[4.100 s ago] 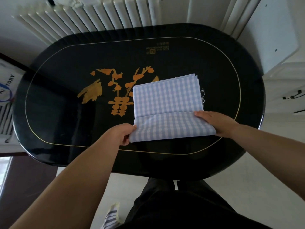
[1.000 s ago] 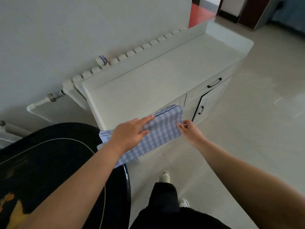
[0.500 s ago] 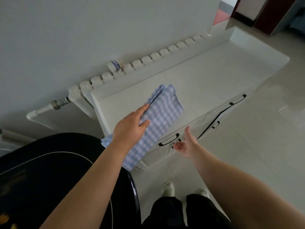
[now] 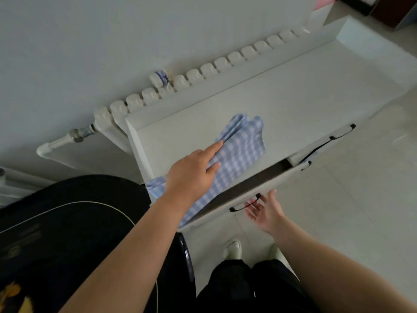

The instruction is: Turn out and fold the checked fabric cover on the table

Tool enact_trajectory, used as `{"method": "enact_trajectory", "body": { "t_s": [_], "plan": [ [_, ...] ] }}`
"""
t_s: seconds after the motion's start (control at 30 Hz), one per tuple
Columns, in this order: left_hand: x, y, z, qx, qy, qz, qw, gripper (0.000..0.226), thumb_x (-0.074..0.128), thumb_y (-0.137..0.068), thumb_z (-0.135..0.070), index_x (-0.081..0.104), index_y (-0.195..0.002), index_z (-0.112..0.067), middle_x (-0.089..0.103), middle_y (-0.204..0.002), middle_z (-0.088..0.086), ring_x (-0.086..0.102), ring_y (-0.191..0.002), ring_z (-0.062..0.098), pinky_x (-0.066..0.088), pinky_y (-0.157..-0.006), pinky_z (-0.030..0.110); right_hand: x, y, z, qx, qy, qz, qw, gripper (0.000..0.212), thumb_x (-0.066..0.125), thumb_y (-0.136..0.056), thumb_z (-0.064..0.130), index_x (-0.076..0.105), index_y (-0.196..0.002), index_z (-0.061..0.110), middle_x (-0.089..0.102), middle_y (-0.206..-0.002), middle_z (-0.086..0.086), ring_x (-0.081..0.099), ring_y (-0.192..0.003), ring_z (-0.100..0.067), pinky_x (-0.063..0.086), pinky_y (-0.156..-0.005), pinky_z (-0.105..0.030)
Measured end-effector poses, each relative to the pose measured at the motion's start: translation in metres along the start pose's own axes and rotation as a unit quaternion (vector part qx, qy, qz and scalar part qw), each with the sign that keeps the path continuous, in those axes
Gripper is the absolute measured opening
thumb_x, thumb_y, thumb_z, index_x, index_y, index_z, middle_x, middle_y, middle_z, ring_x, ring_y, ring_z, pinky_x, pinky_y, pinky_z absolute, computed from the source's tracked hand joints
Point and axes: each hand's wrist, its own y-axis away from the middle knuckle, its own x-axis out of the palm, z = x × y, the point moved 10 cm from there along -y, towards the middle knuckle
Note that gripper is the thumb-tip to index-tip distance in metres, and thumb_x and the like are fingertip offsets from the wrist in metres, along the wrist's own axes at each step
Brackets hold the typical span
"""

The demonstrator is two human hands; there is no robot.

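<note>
Lying folded into a compact stack of layers, the checked fabric cover [image 4: 241, 152] is resting across the white cabinet top [image 4: 304, 102], its near end hanging over the front edge above a partly open drawer [image 4: 252, 186]. The left hand [image 4: 191, 175] is pressing down on it with fingers straight and close together, the thumb laid along the cloth; nothing shows them curling round the fabric. The right hand [image 4: 264, 211] is hovering at the dark drawer handle [image 4: 244, 204], palm up, fingers loosely spread and closed on nothing, though whether the tips are touching the handle is hard to tell.

Judging from how things lie, the turning out and folding are looking finished, since the cover is sitting off the black table [image 4: 67, 233] as a neat bundle. What seems left is stowing it, probably in that drawer. A white radiator [image 4: 203, 73] is running along the wall behind the cabinet.
</note>
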Motion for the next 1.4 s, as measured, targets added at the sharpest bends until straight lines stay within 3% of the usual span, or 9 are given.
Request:
{"method": "enact_trajectory", "body": {
  "t_s": [0.2,0.6,0.7,0.8,0.9,0.97,1.13,1.3,1.4],
  "plan": [
    [0.043,0.005,-0.055,0.096,-0.006,0.019,0.995,0.050,0.048,-0.097,-0.038,0.035,-0.145,-0.039,0.061,-0.094,0.003,0.062,-0.082,0.028,0.049,-0.065,0.037,-0.081,0.014,-0.026,0.053,-0.032,-0.096,0.993,0.044,0.034,-0.097,0.052,0.045,-0.087,0.011,0.046,-0.075,-0.011,0.051,-0.065,-0.027,0.054,-0.058,-0.037],
    [0.206,0.003,-0.053,0.044,0.069,0.292,0.953,0.045,0.037,-0.101,-0.034,0.029,-0.145,-0.037,0.067,-0.105,0.009,0.063,-0.091,0.029,0.045,-0.074,0.034,-0.100,0.014,-0.031,0.073,0.040,-0.008,0.997,0.037,0.034,-0.100,0.043,0.057,-0.097,0.014,0.057,-0.087,-0.007,0.061,-0.084,-0.024,0.050,-0.067,-0.040],
    [0.226,0.008,-0.028,0.011,0.012,0.345,0.939,0.058,0.038,-0.100,-0.029,0.009,-0.151,-0.034,0.043,-0.142,0.019,0.054,-0.116,0.037,0.044,-0.091,0.041,-0.102,0.011,-0.034,0.076,0.035,-0.012,0.996,0.038,0.033,-0.101,0.041,0.059,-0.098,0.013,0.057,-0.088,-0.006,0.060,-0.084,-0.023,0.049,-0.069,-0.041],
    [0.217,0.021,-0.036,0.056,-0.025,0.307,0.950,0.066,0.038,-0.101,-0.029,-0.003,-0.153,-0.027,0.008,-0.160,0.013,0.031,-0.140,0.034,0.034,-0.108,0.042,-0.102,0.012,-0.034,0.076,0.038,-0.021,0.996,0.039,0.033,-0.101,0.040,0.059,-0.097,0.012,0.058,-0.087,-0.006,0.060,-0.084,-0.023,0.050,-0.072,-0.042],
    [0.171,0.023,-0.054,0.129,0.002,0.134,0.983,0.054,0.038,-0.101,-0.025,0.019,-0.151,-0.020,0.022,-0.158,0.008,0.023,-0.146,0.022,0.027,-0.117,0.040,-0.099,0.019,-0.032,0.073,0.046,-0.019,0.996,0.035,0.033,-0.102,0.034,0.059,-0.098,0.011,0.060,-0.088,-0.007,0.060,-0.085,-0.025,0.050,-0.075,-0.040],
    [0.143,0.020,-0.035,0.075,-0.043,0.039,0.995,0.050,0.039,-0.100,-0.032,0.028,-0.147,-0.019,0.023,-0.157,0.010,0.018,-0.147,0.027,0.019,-0.119,0.044,-0.094,0.021,-0.029,0.064,0.038,-0.009,0.997,0.026,0.033,-0.103,0.021,0.058,-0.099,0.015,0.060,-0.090,-0.007,0.060,-0.083,-0.026,0.051,-0.076,-0.039],
    [0.151,0.019,0.008,-0.045,-0.080,0.155,0.984,0.081,0.002,-0.089,-0.060,0.008,-0.153,-0.011,-0.003,-0.161,0.012,-0.004,-0.149,0.024,0.001,-0.119,0.038,-0.056,0.009,-0.020,0.039,0.001,0.012,0.999,0.033,0.039,-0.089,-0.013,0.052,-0.103,0.015,0.048,-0.090,-0.007,0.054,-0.076,-0.021,0.058,-0.058,-0.032],
    [0.153,0.013,0.005,-0.045,-0.121,0.186,0.974,0.080,0.017,-0.093,-0.063,0.011,-0.152,-0.009,0.000,-0.160,0.018,0.001,-0.149,0.029,0.005,-0.120,0.038,0.027,0.002,0.007,0.028,0.156,0.085,0.984,0.063,0.035,-0.083,-0.016,0.034,-0.124,0.031,0.044,-0.100,0.003,0.048,-0.060,-0.010,0.053,-0.087,-0.040],
    [0.153,0.011,0.005,-0.045,-0.134,0.209,0.968,0.077,0.025,-0.095,-0.059,0.012,-0.152,-0.009,0.000,-0.160,0.019,0.002,-0.149,0.030,0.006,-0.120,0.039,0.057,0.004,0.021,0.043,0.313,0.103,0.943,0.063,0.036,-0.086,-0.010,0.026,-0.135,0.029,0.039,-0.123,0.002,0.058,-0.108,-0.018,0.045,-0.101,-0.043]
  ]
}}
